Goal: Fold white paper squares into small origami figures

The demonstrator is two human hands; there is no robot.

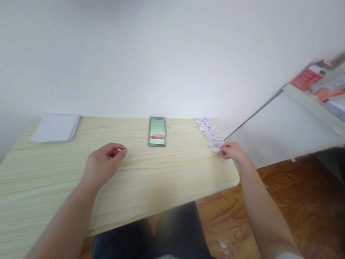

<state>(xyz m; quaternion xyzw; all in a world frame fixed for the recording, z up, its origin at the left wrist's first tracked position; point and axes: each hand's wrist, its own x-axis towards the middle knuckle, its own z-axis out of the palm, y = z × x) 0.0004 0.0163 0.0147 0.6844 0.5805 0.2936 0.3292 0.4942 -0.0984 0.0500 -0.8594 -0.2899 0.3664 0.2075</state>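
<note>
My right hand (pixel 231 150) is at the table's right edge, its fingertips pinched on the end of a small folded white paper piece (pixel 216 150). Several similar leaf-shaped paper pieces (pixel 208 129) lie in a slanting row from there back to the wall. Over the left-centre of the table, my left hand (pixel 103 161) is curled, thumb tip against the forefinger, with nothing visible in it. Between the hands, near the wall, a phone (pixel 158 131) lies with its screen lit and blurred out.
A stack of white paper (pixel 56 128) lies at the back left of the pale wooden table (pixel 143 187). To the right, a white cabinet or shelf (pixel 313 111) carries a red box (pixel 306 79) and assorted items. My legs are below the front edge.
</note>
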